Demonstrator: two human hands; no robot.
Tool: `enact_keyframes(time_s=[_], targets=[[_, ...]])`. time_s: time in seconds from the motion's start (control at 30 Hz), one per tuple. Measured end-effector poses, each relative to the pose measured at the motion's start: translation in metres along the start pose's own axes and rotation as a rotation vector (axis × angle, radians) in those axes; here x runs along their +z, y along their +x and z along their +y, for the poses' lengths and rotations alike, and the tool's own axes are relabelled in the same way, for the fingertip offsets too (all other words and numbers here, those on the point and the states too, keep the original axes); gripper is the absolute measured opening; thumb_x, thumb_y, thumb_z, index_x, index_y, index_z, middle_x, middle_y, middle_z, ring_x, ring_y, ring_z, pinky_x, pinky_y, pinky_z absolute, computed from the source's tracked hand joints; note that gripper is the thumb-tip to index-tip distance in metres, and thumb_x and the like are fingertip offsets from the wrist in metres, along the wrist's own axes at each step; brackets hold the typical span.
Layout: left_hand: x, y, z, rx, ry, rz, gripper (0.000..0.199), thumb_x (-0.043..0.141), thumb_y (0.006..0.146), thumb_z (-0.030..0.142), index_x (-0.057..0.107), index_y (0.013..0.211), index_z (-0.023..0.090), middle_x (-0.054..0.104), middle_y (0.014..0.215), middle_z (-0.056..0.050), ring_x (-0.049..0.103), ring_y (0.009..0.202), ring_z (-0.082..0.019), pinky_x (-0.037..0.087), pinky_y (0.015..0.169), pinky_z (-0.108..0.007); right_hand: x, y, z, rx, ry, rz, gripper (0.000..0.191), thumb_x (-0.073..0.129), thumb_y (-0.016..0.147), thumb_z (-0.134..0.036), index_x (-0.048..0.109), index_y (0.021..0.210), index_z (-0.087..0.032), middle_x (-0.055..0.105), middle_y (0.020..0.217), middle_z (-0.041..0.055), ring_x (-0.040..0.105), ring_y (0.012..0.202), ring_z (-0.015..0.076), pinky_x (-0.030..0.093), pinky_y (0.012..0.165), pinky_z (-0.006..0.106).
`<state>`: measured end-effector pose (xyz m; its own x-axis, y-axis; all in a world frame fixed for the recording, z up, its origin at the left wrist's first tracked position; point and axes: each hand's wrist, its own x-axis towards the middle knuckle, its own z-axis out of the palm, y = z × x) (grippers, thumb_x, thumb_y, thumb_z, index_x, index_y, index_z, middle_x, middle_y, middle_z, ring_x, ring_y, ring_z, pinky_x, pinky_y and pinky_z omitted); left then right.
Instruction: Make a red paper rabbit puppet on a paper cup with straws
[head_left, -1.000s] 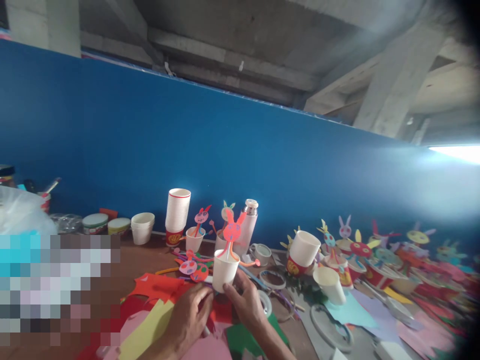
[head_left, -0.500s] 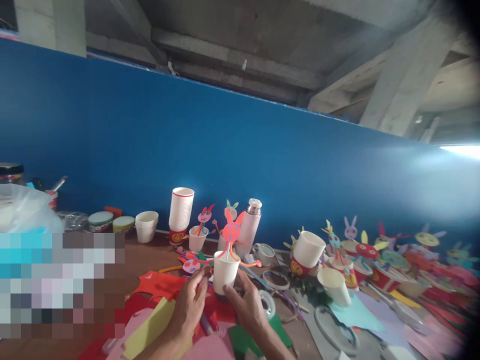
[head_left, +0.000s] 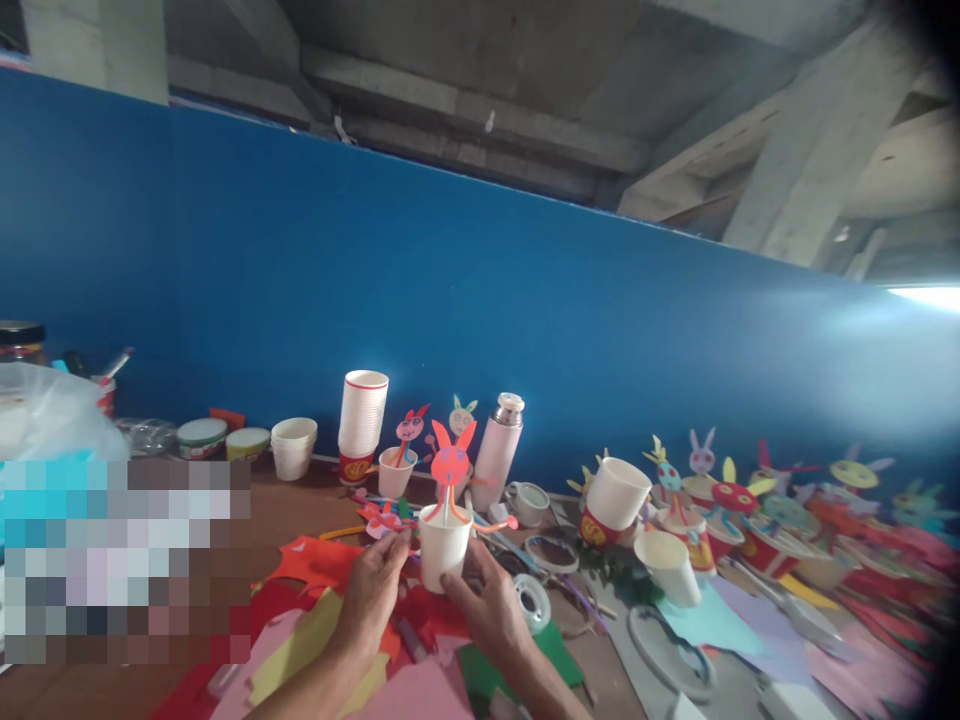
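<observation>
A white paper cup point(head_left: 442, 555) stands upright between my hands, with a red paper rabbit head point(head_left: 450, 467) and orange pipe-cleaner arms rising from it. My right hand point(head_left: 487, 595) grips the cup from the right, thumb across its front and fingers along its side. Close by the cup's left side, my left hand point(head_left: 377, 588) has its fingers bent together; whether they pinch a pipe cleaner there is hidden. One orange arm reaches right over the rim, ending in a small round red hand point(head_left: 512, 522). Beneath lie red paper sheets point(head_left: 322, 562) and a yellow sheet point(head_left: 300, 640).
Behind stand a tall stack of paper cups point(head_left: 364, 415), a pink thermos point(head_left: 499, 450) and finished cup figures point(head_left: 396, 472). Tape rolls point(head_left: 532, 603), a tilted cup point(head_left: 667, 568) and scissors point(head_left: 795, 615) lie rightward. Several more cup figures point(head_left: 772, 545) crowd the far right.
The cup and its rabbit figure have shifted slightly left, and the rabbit's head has turned a little. Both hands have moved slightly left with it.
</observation>
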<state>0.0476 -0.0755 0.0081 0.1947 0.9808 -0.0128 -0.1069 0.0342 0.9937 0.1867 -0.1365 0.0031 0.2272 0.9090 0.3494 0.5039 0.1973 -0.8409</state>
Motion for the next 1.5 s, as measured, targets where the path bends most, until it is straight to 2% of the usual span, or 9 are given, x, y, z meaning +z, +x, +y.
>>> enact_keyframes(time_s=[0.17, 0.33, 0.47, 0.6, 0.77, 1.03, 1.33, 1.5], targets=[[-0.002, 0.0, 0.004, -0.036, -0.073, 0.011, 0.045, 0.057, 0.064, 0.053, 0.064, 0.083, 0.013, 0.064, 0.063, -0.003, 0.055, 0.052, -0.015, 0.036, 0.042, -0.021, -0.004, -0.001, -0.009, -0.016, 0.019, -0.081, 0.034, 0.054, 0.073, -0.022, 0.055, 0.106, -0.018, 0.063, 0.075, -0.0008, 0.056, 0.064, 0.0127, 0.041, 0.058, 0.018], [-0.005, 0.003, 0.001, -0.053, -0.088, 0.047, 0.05, 0.059, 0.061, 0.054, 0.064, 0.09, 0.014, 0.063, 0.059, -0.001, 0.054, 0.048, -0.014, 0.038, 0.043, -0.022, -0.006, -0.001, -0.016, -0.035, -0.01, -0.092, 0.029, 0.055, 0.072, -0.021, 0.059, 0.1, -0.017, 0.064, 0.075, 0.0, 0.057, 0.065, 0.014, 0.042, 0.059, 0.019], [-0.005, 0.005, -0.001, -0.014, -0.117, 0.035, 0.049, 0.059, 0.064, 0.051, 0.063, 0.096, 0.014, 0.06, 0.056, 0.001, 0.052, 0.049, -0.012, 0.037, 0.043, -0.02, -0.006, -0.002, -0.019, -0.034, -0.032, -0.104, 0.03, 0.055, 0.07, -0.022, 0.059, 0.1, -0.018, 0.064, 0.074, 0.0003, 0.057, 0.065, 0.0145, 0.042, 0.058, 0.019], [-0.005, 0.006, -0.003, -0.007, -0.161, 0.017, 0.048, 0.059, 0.065, 0.049, 0.063, 0.097, 0.013, 0.058, 0.054, 0.002, 0.048, 0.046, -0.01, 0.035, 0.041, -0.019, -0.005, -0.003, -0.016, -0.042, -0.058, -0.099, 0.03, 0.055, 0.071, -0.023, 0.059, 0.1, -0.017, 0.063, 0.07, -0.0001, 0.055, 0.062, 0.0135, 0.042, 0.059, 0.02], [-0.005, 0.005, -0.002, -0.038, -0.184, 0.016, 0.05, 0.06, 0.065, 0.048, 0.061, 0.101, 0.014, 0.056, 0.054, 0.003, 0.049, 0.049, -0.011, 0.038, 0.043, -0.02, -0.004, -0.004, -0.009, -0.063, -0.099, -0.101, 0.03, 0.055, 0.072, -0.024, 0.058, 0.1, -0.016, 0.062, 0.072, -0.0006, 0.052, 0.062, 0.0121, 0.04, 0.06, 0.019], [-0.006, 0.006, -0.001, -0.008, -0.105, 0.006, 0.043, 0.06, 0.063, 0.049, 0.066, 0.09, 0.016, 0.053, 0.047, 0.005, 0.047, 0.043, -0.01, 0.037, 0.04, -0.019, -0.005, -0.005, -0.001, -0.075, -0.096, -0.111, 0.03, 0.055, 0.071, -0.026, 0.058, 0.099, -0.016, 0.061, 0.072, -0.0001, 0.052, 0.063, 0.013, 0.04, 0.061, 0.02], [-0.005, 0.014, -0.019, -0.117, -0.374, -0.091, 0.044, 0.063, 0.064, 0.048, 0.06, 0.096, 0.017, 0.047, 0.046, 0.007, 0.041, 0.037, -0.005, 0.034, 0.035, -0.015, -0.004, -0.005, 0.001, -0.065, -0.049, -0.126, 0.032, 0.055, 0.07, -0.022, 0.056, 0.102, -0.018, 0.063, 0.079, 0.0007, 0.055, 0.068, 0.0143, 0.041, 0.064, 0.021], [-0.003, 0.011, -0.016, -0.104, -0.386, -0.076, 0.042, 0.064, 0.064, 0.046, 0.06, 0.093, 0.017, 0.048, 0.049, 0.006, 0.041, 0.038, -0.005, 0.033, 0.035, -0.015, -0.007, -0.004, -0.003, -0.041, -0.016, -0.157, 0.034, 0.055, 0.072, -0.02, 0.055, 0.105, -0.019, 0.064, 0.084, 0.001, 0.056, 0.071, 0.015, 0.042, 0.065, 0.021]])
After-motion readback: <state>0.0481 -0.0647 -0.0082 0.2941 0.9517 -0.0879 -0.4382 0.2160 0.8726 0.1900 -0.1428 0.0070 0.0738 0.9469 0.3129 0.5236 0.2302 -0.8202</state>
